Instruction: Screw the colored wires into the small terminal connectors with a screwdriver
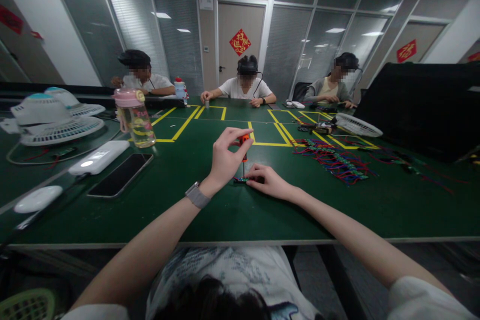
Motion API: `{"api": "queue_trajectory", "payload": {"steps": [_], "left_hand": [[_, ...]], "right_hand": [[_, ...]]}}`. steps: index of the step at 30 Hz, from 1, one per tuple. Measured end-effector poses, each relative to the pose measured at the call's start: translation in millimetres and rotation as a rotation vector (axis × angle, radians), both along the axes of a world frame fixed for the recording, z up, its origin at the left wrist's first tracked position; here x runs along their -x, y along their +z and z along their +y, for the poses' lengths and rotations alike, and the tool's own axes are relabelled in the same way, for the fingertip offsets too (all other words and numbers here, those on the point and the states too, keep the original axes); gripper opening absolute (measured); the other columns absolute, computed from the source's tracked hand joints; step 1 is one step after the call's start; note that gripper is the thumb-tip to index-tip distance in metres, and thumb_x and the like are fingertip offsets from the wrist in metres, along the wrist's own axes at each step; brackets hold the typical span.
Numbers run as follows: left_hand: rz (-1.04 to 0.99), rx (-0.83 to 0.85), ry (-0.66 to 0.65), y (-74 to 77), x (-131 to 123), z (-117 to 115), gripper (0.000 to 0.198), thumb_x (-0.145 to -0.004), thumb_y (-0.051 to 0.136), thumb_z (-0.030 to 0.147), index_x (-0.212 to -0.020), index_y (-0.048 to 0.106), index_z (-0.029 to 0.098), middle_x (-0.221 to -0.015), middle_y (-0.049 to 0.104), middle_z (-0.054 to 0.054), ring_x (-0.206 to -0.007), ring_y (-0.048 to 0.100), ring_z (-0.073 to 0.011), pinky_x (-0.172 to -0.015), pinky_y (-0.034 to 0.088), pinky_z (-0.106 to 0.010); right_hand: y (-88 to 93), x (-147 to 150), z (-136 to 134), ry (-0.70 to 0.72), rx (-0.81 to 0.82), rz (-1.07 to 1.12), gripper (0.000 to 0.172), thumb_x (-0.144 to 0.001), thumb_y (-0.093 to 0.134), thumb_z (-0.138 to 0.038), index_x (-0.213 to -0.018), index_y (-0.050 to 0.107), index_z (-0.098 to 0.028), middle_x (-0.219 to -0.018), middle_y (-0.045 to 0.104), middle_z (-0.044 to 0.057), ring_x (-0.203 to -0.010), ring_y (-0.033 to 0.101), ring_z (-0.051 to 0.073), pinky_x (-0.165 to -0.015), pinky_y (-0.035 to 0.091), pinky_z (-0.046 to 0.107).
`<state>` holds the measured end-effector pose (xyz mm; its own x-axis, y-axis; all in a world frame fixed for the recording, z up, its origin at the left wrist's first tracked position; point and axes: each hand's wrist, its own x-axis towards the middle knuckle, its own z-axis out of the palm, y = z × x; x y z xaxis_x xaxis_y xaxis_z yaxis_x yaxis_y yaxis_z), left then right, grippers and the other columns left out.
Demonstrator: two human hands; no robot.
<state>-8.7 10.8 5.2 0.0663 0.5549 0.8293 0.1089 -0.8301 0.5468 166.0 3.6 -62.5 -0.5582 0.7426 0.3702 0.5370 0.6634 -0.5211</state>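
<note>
My left hand point(229, 156) is closed around the orange and black handle of a screwdriver point(244, 139), which stands upright. Its thin shaft points down to a small circuit board point(240, 180) lying on the green table. Fingers of my right hand point(268, 180) are closed on the right end of that board, low against the tabletop. The screwdriver's tip meets the board, but what lies under it is too small to make out. A grey-banded watch sits on my left wrist.
A phone point(120, 175), a white power bank point(99, 156), a pink-lidded bottle point(135, 117) and white fans point(56, 117) are on the left. Wired circuit boards point(333, 159) lie to the right, near a black screen point(420, 110). Three people sit across the table point(187, 220).
</note>
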Motion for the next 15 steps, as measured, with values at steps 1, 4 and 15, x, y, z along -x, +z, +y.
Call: {"api": "queue_trajectory", "payload": {"steps": [1,4,15], "left_hand": [[0.007,-0.012,0.025,0.4,0.2,-0.1,0.019,-0.083,0.065,0.025,-0.101,0.071,0.022,-0.097,0.06,-0.004,-0.086,0.06,-0.0124,-0.073,0.053,-0.022],[0.037,0.004,0.004,0.4,0.5,0.5,0.022,-0.088,0.058,0.025,-0.107,0.07,0.023,-0.105,0.059,-0.005,-0.094,0.06,-0.0134,-0.079,0.052,-0.024],[0.044,0.036,0.0,-0.4,-0.2,0.4,0.023,-0.084,0.064,0.026,-0.106,0.069,0.024,-0.098,0.059,-0.004,-0.087,0.06,-0.0136,-0.072,0.054,-0.024]], "right_hand": [[-0.2,0.0,0.1,-0.002,-0.002,-0.002,0.022,-0.086,0.06,-0.023,-0.102,0.072,-0.014,-0.085,0.057,0.005,-0.071,0.054,0.013,-0.068,0.045,0.027],[-0.7,-0.1,0.5,0.006,0.003,0.008,0.021,-0.087,0.06,-0.023,-0.102,0.072,-0.015,-0.085,0.057,0.004,-0.07,0.054,0.013,-0.068,0.046,0.027],[1.3,-0.3,-0.4,0.002,0.012,-0.011,0.022,-0.086,0.061,-0.023,-0.104,0.072,-0.016,-0.085,0.057,0.005,-0.073,0.054,0.015,-0.07,0.046,0.028]]}}
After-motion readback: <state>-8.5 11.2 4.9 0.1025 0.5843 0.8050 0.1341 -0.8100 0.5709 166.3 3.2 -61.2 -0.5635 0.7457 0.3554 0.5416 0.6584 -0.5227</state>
